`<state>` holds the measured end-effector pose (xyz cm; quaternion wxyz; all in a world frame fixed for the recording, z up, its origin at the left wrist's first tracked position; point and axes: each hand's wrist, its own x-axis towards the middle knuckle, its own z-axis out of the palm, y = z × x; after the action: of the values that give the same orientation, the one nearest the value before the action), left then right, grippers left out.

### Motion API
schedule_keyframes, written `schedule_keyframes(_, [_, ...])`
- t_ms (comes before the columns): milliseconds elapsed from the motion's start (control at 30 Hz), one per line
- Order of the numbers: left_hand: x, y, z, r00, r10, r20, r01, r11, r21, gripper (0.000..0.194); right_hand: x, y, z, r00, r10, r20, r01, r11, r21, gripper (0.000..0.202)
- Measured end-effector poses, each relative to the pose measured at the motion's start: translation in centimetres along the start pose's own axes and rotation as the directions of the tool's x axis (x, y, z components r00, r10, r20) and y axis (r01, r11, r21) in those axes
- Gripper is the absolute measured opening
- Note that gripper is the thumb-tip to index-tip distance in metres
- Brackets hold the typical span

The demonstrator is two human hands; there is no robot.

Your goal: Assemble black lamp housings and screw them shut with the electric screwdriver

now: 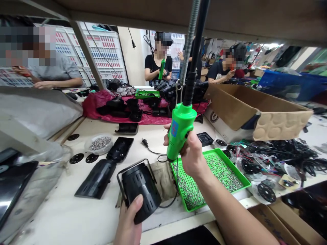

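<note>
In my left hand (131, 217) is a black plastic lamp housing (140, 189) with slotted sides and a thin bracket; a black cord trails from it. My right hand (190, 153) wraps round a green electric screwdriver (180, 131) that hangs from a spring and cable. Its lower tip sits over the near-left corner region of a green tray (246, 185) full of small screws. Left of the housing lie black half shells (95, 178). A brown cloth pad (165, 180) rests beside the housing.
A bowl of small metal parts (100, 143) and black discs (76, 158) lie to the left. Wired parts (255, 158) and an open cardboard box (235, 105) stand right. Black shells cover a magenta sheet (153, 117). Several people work behind; a shelf (127, 17) hangs overhead.
</note>
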<state>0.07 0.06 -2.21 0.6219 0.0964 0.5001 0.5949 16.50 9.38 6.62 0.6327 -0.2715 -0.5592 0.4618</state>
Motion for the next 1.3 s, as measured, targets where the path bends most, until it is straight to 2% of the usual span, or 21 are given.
schedule_keyframes(167, [-0.9,-0.1,1.3,0.997,0.077,-0.01,-0.076,0.995,0.069,0.088,-1.7,-0.4,0.5,1.0,-0.029,0.007,0.029,0.999,0.039,0.054])
schedule_keyframes(233, [-1.0,-0.1,1.7,0.994,0.106,-0.016,-0.103,0.988,0.114,0.087,-2.0,-0.9,1.3,0.996,-0.075,-0.052,0.081,0.988,0.135,0.053])
schedule_keyframes(300, [-1.0,-0.1,2.0,0.993,0.112,-0.02,-0.108,0.981,0.161,0.088,-1.9,-1.5,2.4,0.978,-0.16,-0.133,0.187,0.956,0.225,0.055])
schedule_keyframes(367, [-1.0,0.0,2.2,0.994,0.103,-0.022,-0.097,0.977,0.192,0.085,-1.6,-2.0,3.3,0.953,-0.229,-0.198,0.275,0.929,0.249,0.056])
schedule_keyframes(433, [-1.1,0.1,2.3,0.995,0.101,-0.018,-0.095,0.972,0.213,0.079,-1.3,-2.0,3.9,0.939,-0.255,-0.232,0.31,0.918,0.247,0.055])
schedule_keyframes(567, [-1.4,0.1,2.6,0.992,0.13,0.002,-0.126,0.96,0.248,0.07,-1.1,-1.3,4.1,0.948,-0.221,-0.23,0.277,0.928,0.248,0.057])
schedule_keyframes(733, [-1.5,0.0,2.6,0.978,0.205,0.042,-0.209,0.936,0.283,0.071,-0.9,-0.3,3.8,0.959,-0.165,-0.231,0.223,0.943,0.249,0.06])
schedule_keyframes(900, [-1.3,-0.1,2.7,0.981,0.194,0.012,-0.191,0.95,0.246,0.068,-0.9,0.2,3.9,0.951,-0.103,-0.292,0.188,0.942,0.278,0.064])
schedule_keyframes(1067, [-1.6,-0.4,2.5,0.97,0.243,0.033,-0.244,0.948,0.203,0.074,-1.3,-0.3,4.1,0.943,-0.117,-0.313,0.194,0.954,0.228,0.065])
schedule_keyframes(1200, [-1.8,-0.5,2.2,0.98,0.187,0.063,-0.196,0.965,0.174,0.079,-1.8,-0.6,4.1,0.951,-0.155,-0.269,0.218,0.951,0.22,0.065])
schedule_keyframes(1300, [-1.9,-0.4,2.2,0.976,0.205,0.072,-0.215,0.959,0.187,0.077,-1.9,0.0,4.3,0.942,-0.19,-0.275,0.246,0.952,0.183,0.066])
